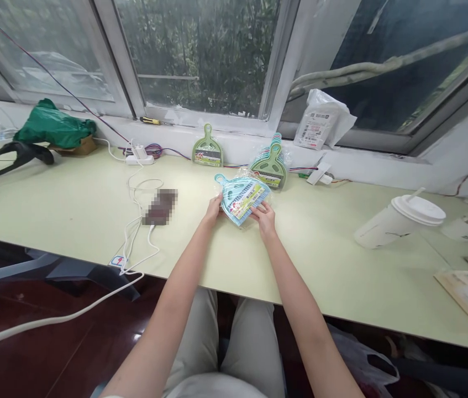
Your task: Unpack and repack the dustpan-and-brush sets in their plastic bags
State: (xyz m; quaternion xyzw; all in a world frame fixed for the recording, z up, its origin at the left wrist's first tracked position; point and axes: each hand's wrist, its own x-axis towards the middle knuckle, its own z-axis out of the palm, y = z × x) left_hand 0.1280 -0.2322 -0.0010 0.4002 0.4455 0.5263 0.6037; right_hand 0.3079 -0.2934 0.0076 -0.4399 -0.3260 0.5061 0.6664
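Note:
A light blue mini dustpan-and-brush set (244,198) in clear plastic wrap, with a yellow-green label, is held tilted just above the table. My left hand (214,209) grips its left edge below the looped handle. The fingers of my right hand (264,219) are closed on the lower right edge. Behind it, a stack of similar wrapped sets (270,167), a green one in front, leans at the wall. One more green dustpan set (208,150) stands upright to the left of that stack.
On the pale table (312,221) a phone-like blurred item (159,207) lies among white cables at left. A lidded paper cup (397,220) stands at right. A power strip (140,158), a green bag (53,124) and a white package (320,121) line the window side.

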